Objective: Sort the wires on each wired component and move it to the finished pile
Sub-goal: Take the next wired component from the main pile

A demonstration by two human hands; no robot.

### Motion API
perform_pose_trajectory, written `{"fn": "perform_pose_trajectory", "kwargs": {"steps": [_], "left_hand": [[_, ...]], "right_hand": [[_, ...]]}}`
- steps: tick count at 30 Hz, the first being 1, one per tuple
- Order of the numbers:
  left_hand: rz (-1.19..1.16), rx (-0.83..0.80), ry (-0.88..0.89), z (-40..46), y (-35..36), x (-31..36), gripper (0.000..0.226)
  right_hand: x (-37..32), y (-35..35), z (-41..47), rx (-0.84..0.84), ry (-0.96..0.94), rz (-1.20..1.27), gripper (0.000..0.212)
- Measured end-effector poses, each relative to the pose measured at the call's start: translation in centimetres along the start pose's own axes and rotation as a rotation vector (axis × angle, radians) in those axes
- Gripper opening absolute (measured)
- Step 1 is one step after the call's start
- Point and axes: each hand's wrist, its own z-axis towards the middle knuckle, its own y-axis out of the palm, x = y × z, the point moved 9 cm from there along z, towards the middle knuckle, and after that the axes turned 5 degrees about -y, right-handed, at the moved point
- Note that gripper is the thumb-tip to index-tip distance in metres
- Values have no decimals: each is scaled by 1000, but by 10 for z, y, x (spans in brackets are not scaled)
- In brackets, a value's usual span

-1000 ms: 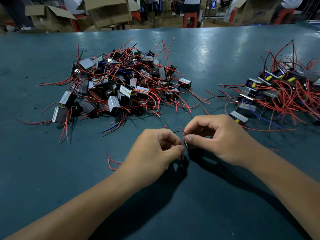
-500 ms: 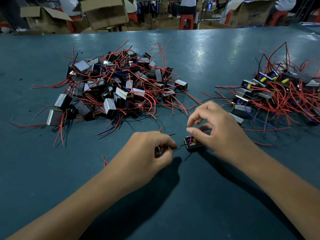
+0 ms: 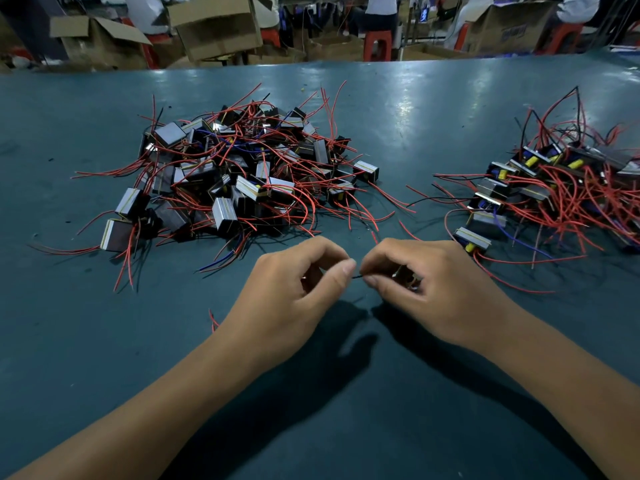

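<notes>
A big pile of small wired components [image 3: 239,178], black blocks with metal frames and red wires, lies at centre left on the dark green table [image 3: 104,341]. A second pile [image 3: 561,195] lies at the right. My left hand [image 3: 298,296] and my right hand [image 3: 426,289] meet in front of the piles. My right hand curls round one small component [image 3: 408,277], mostly hidden under its fingers. A thin dark wire [image 3: 358,276] runs between the two hands, and my left thumb and forefinger pinch its end. A red wire [image 3: 374,237] sticks up behind the fingertips.
A loose red wire piece [image 3: 213,320] lies by my left wrist. Beyond the table's far edge stand cardboard boxes [image 3: 214,26], red stools [image 3: 377,43] and several seated people. The right pile's nearest component [image 3: 472,239] lies close to my right hand.
The component that lay on the table between my hands is now under my right hand's fingers. Both hands have come together, with my left fingers pinching the wire.
</notes>
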Motion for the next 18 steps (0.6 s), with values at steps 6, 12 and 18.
{"fn": "perform_pose_trajectory", "kwargs": {"steps": [6,12,18], "left_hand": [[226,92,75,1,-5,3,8],[316,161,125,3,-9,6,10],[422,51,92,6,5,-4,24]], "right_hand": [[13,-7,-1,30,85,-7,6],[19,-12,-2,65,139,-6,10],[17,-10,-2,87,146,-38,10]]}}
